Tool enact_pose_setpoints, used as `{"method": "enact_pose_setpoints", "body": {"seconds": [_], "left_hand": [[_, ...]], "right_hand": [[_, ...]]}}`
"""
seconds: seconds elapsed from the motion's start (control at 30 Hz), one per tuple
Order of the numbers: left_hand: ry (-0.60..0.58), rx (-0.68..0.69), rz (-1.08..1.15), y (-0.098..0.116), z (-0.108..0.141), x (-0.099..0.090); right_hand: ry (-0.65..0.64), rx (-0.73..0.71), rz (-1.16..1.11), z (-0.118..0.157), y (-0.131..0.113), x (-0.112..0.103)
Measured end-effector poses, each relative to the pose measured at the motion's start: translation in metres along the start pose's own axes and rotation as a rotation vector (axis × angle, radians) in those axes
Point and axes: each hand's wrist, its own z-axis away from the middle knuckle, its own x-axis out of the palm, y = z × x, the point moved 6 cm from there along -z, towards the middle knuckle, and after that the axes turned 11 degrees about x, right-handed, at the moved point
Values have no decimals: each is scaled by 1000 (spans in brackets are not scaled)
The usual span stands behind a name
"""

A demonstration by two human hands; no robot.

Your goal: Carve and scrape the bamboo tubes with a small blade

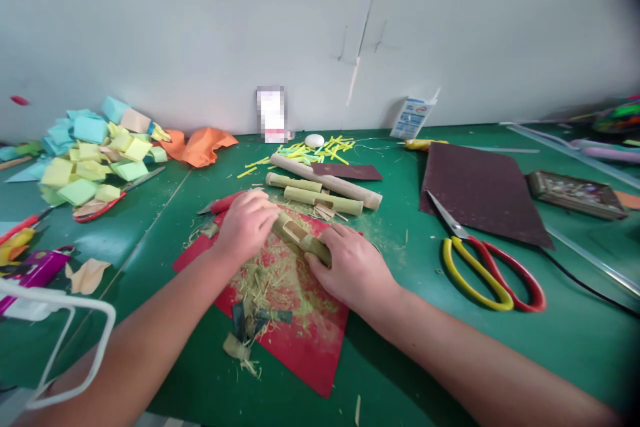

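A bamboo tube (289, 227) with a rectangular opening cut in its side is held between both hands. My left hand (250, 223) is closed round its far left end, and my right hand (353, 263) grips the near right end. Beneath lies a red sheet (313, 353), strewn with bamboo shavings (263, 280) and dust. Just behind the hands are two more pieces, a notched bamboo tube (345, 204) and a shorter bamboo tube (287, 181). Partly covered by my left hand, a red-handled tool (225, 204) rests at the sheet's edge.
Scissors (480, 260) lie to the right by dark sandpaper (483, 193). A pale rod (330, 180) sits behind the tubes, near yellow paper strips (340, 147). Folded paper pieces (90, 160) heap at left. A white frame (107, 327) juts in at lower left. A grey partition (200, 33) borders the table.
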Motion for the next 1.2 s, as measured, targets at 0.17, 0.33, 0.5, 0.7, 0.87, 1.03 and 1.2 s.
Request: {"method": "enact_pose_setpoints", "body": {"seconds": [0.17,0.33,0.5,0.7,0.87,1.03,1.2], "left_hand": [[-45,-3,75,-3,1,4],[-16,-19,24,-1,1,2],[-13,-43,12,2,2,-1],[-49,-51,51,-1,2,1],[-74,-55,46,-3,3,2],[-58,-68,24,-4,3,2],[-25,-67,30,-5,2,0]], "right_hand": [[-11,1,-6,1,-1,1],[-2,9,-16,1,0,1],[-8,13,-19,1,0,2],[-8,10,-11,1,0,2],[-26,7,4,2,-1,1],[-25,0,11,3,-1,0],[-3,-1,16,2,-1,0]]}}
